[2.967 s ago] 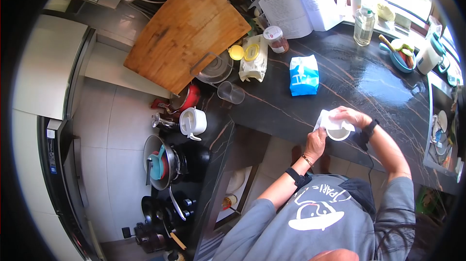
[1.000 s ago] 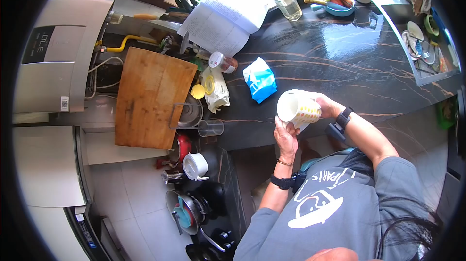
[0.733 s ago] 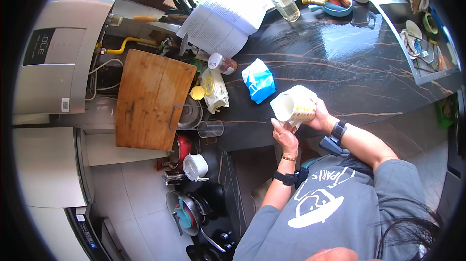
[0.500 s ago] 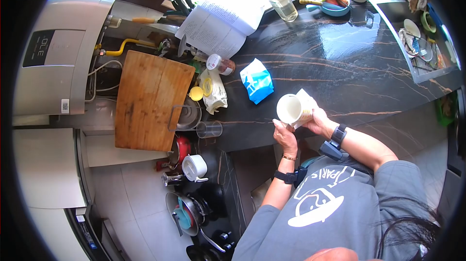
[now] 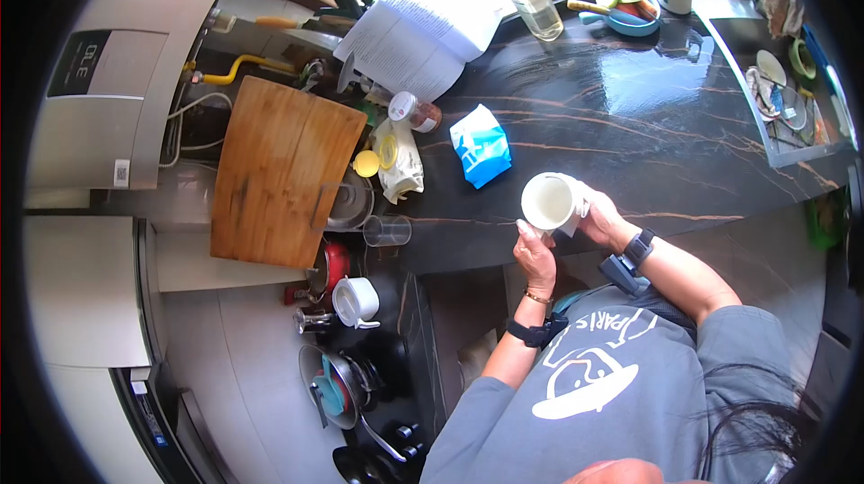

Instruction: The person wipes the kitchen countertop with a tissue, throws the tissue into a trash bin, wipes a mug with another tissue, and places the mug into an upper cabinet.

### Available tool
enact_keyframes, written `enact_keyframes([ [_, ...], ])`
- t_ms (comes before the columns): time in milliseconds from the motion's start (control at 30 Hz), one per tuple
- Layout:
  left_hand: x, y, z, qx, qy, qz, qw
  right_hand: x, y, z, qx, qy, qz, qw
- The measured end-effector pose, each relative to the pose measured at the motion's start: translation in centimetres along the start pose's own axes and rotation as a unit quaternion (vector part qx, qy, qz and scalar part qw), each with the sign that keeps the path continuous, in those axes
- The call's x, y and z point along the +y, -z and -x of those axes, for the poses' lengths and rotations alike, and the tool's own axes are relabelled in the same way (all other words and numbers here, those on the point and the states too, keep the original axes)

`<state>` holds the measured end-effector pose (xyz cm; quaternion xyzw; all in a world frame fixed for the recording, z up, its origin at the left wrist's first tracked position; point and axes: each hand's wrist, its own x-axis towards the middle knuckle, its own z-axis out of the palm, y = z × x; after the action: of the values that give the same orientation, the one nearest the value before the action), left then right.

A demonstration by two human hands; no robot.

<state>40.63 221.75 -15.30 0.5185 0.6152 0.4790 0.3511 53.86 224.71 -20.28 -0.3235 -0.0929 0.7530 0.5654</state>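
A white cup (image 5: pixel 547 202) is held between both hands above the counter's front edge, its mouth tilted toward the camera. My left hand (image 5: pixel 535 259) is closed at its lower side, with the thumb near the rim. My right hand (image 5: pixel 601 216) curls round the cup's right side, its fingers partly hidden. A thin white sheet (image 5: pixel 572 221), like tissue or paper, shows between the cup and my right hand. Just beyond the cup, a blue and white soft packet (image 5: pixel 481 147) lies on the dark counter (image 5: pixel 558 106).
A wooden cutting board (image 5: pixel 279 174), a jar (image 5: pixel 414 112), a clear cup (image 5: pixel 387 230) and an open book (image 5: pixel 405 43) are to the left. A bottle (image 5: pixel 535 7) and a blue bowl (image 5: pixel 633 23) stand at the back. The sink (image 5: pixel 772 147) is at right, pans (image 5: pixel 335 389) lower left.
The cup has turned slightly in my hands, and less of its side and of the white sheet shows. The camera view has shifted a little.
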Motion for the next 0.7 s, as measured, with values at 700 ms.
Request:
enact_keyframes([
  [700, -5.0, 1.2, -1.8, -0.085, -0.004, 0.005, 0.996, -3.9, -2.2, 1.3, -0.128, 0.095, 0.321, 0.934],
])
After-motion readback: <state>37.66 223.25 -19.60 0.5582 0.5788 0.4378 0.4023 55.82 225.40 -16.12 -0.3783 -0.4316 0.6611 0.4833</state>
